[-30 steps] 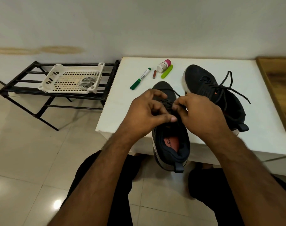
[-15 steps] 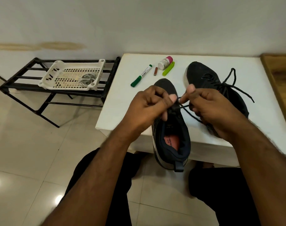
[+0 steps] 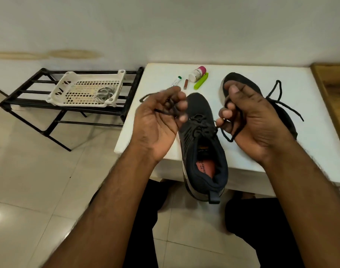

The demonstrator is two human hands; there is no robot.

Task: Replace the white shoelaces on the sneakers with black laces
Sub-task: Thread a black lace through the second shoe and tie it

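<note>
A black sneaker (image 3: pixel 203 149) lies on the white table (image 3: pixel 310 151), heel hanging over the near edge, laced in black. My left hand (image 3: pixel 159 120) is palm up to its left, fingers curled on one end of the black lace (image 3: pixel 201 130). My right hand (image 3: pixel 250 120) is palm up to the sneaker's right, fingers closed on the other lace end, which loops below the palm. A second black sneaker (image 3: pixel 281 111) lies behind my right hand, partly hidden, with its black lace tied in a bow. The white laces (image 3: pixel 104 93) lie bunched in a basket.
A white plastic basket (image 3: pixel 68 88) sits on a black metal rack (image 3: pixel 29 101) left of the table. A green-capped marker (image 3: pixel 176 81), a small brown stick (image 3: pixel 186 84), a pink-capped bottle (image 3: pixel 197 73) and a lime green clip (image 3: pixel 201 81) lie at the table's back. A wooden board (image 3: pixel 333 97) is at right.
My hands have turned palm up and moved apart from the middle of the near sneaker, each drawing a lace end out to its side.
</note>
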